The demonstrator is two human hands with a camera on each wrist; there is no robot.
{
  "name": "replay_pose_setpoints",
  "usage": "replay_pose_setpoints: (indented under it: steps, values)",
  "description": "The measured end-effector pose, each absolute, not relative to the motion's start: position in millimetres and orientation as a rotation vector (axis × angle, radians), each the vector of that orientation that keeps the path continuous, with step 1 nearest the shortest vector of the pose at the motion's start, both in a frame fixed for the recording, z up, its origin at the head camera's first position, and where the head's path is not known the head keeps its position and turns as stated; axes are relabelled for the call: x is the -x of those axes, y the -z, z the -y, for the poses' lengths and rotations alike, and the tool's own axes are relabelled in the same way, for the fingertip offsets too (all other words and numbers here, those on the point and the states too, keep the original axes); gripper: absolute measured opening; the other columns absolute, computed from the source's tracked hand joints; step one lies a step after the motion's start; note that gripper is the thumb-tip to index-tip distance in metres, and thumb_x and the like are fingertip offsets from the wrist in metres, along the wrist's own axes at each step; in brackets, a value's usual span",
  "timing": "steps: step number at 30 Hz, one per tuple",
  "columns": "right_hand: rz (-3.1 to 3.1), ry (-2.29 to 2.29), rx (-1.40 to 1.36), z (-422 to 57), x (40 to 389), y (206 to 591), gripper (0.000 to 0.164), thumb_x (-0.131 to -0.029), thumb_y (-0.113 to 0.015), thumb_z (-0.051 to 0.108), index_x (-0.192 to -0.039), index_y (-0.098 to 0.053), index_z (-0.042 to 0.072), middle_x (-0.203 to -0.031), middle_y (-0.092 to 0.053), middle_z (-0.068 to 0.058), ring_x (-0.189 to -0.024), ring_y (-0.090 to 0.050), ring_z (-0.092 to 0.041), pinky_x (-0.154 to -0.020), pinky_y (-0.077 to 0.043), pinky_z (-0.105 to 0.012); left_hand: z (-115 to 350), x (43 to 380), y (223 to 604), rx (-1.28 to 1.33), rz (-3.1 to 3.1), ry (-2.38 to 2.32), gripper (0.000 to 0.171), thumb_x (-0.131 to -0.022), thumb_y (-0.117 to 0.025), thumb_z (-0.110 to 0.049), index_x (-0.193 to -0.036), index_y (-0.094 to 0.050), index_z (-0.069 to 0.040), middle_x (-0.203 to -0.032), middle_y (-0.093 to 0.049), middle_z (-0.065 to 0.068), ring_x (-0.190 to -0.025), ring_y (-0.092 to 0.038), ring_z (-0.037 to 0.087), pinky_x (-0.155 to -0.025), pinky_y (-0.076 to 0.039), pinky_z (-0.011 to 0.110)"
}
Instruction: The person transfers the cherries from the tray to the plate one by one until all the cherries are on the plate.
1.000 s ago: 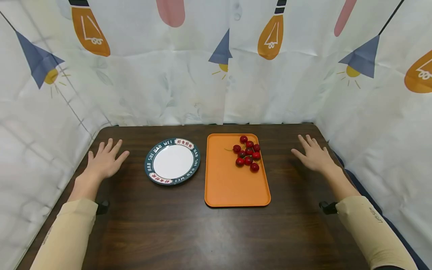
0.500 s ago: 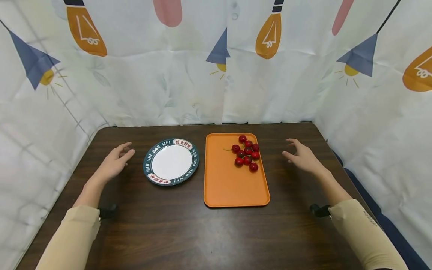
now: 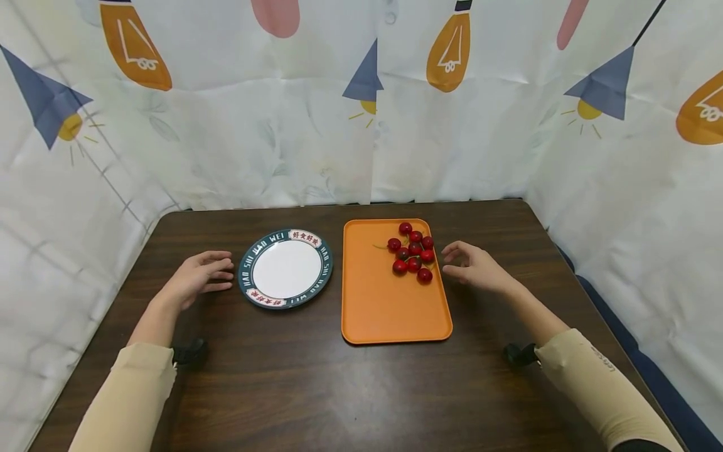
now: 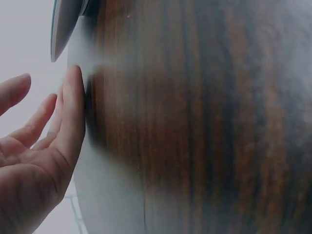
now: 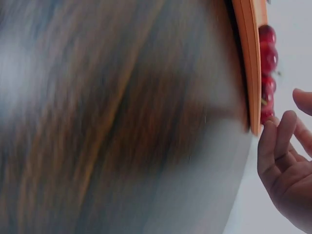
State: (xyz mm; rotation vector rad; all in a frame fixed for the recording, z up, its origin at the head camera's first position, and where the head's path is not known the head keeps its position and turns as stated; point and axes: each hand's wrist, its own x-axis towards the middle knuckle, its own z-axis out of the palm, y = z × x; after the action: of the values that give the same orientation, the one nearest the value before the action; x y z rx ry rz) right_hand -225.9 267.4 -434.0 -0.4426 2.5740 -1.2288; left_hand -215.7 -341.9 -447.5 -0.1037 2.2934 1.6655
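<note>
My left hand [image 3: 202,277] hovers just left of a round plate [image 3: 326,267] with a white centre and a dark green lettered rim. Its fingers are loosely bent, apart from the rim, and hold nothing. In the left wrist view the plate's edge [image 4: 59,36] rises beyond the fingertips. A cluster of red cherries [image 3: 415,263] lies in the upper right part of an orange rectangular tray [image 3: 390,314]. Close to the tray's right edge is my right hand [image 3: 474,267], fingers slightly bent with nothing between them. The right wrist view shows cherries [image 5: 268,57] just past its fingertips.
Everything stands on a dark brown wooden table [image 3: 271,376]. A white curtain [image 3: 237,144] printed with lamps and bulbs closes off the back and both sides. The plate and tray stand side by side with a narrow gap between them.
Both hands have moved inward, the left toward the plate and the right toward the cherries on the tray. Their spread fingers have relaxed into a slight bend. Plate, tray and cherries stay put.
</note>
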Motion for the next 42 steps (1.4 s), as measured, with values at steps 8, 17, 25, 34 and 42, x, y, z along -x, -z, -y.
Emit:
replay_pose_setpoints:
  steps: [8,17,25,34,42]
  values:
    - [-2.569,1.178,0.514,-250.0,226.8,443.3,0.039,-0.097,-0.075,0.021,-0.128,-0.06,0.005,-0.11,-0.064,-0.01,-0.057,-0.055,-0.024,-0.052,-0.054,-0.032,342.8,220.5,448.5,0.036,-2.232,-1.629,0.065,-0.109,-0.056,-0.025,-0.157,-0.026,0.007,-0.14,-0.045,0.031,-0.1,-0.066,0.014,-0.091,-0.06,0.035]
    - [-2.595,1.149,0.519,-237.7,224.0,444.6,0.037,-0.094,-0.078,0.02,-0.125,-0.063,0.007,-0.106,-0.066,-0.008,-0.055,-0.049,-0.021,-0.05,-0.049,-0.03,338.0,225.0,451.5,0.099,-2.214,-1.633,0.063,-0.106,-0.06,-0.02,-0.158,-0.031,0.001,-0.135,-0.05,0.027,-0.097,-0.067,0.016,-0.09,-0.06,0.034]
    - [-2.631,1.133,0.545,-232.9,225.6,453.0,0.034,-0.092,-0.08,0.02,-0.121,-0.065,0.009,-0.103,-0.066,-0.007,-0.061,-0.048,-0.022,-0.054,-0.045,-0.031,337.4,226.2,451.5,0.104,-2.171,-1.659,0.066,-0.104,-0.063,-0.016,-0.159,-0.03,-0.002,-0.138,-0.052,0.023,-0.102,-0.067,0.013,-0.092,-0.059,0.035]
    - [-2.667,1.093,0.552,-224.8,225.8,456.5,0.032,-0.09,-0.083,0.022,-0.116,-0.069,0.012,-0.098,-0.066,-0.003,-0.076,-0.054,-0.022,-0.061,-0.045,-0.032,337.8,225.1,455.3,0.107,-2.161,-1.659,0.068,-0.102,-0.065,-0.009,-0.159,-0.029,0.002,-0.136,-0.056,0.023,-0.101,-0.069,0.014,-0.092,-0.059,0.037]
    - [-2.672,1.06,0.577,-223.0,227.3,456.1,0.028,-0.091,-0.081,0.021,-0.114,-0.07,0.011,-0.097,-0.065,-0.002,-0.082,-0.055,-0.021,-0.064,-0.048,-0.034,336.2,225.4,453.2,0.099,-2.173,-1.646,0.068,-0.101,-0.066,-0.008,-0.158,-0.03,0.002,-0.133,-0.057,0.024,-0.1,-0.07,0.015,-0.091,-0.06,0.039]
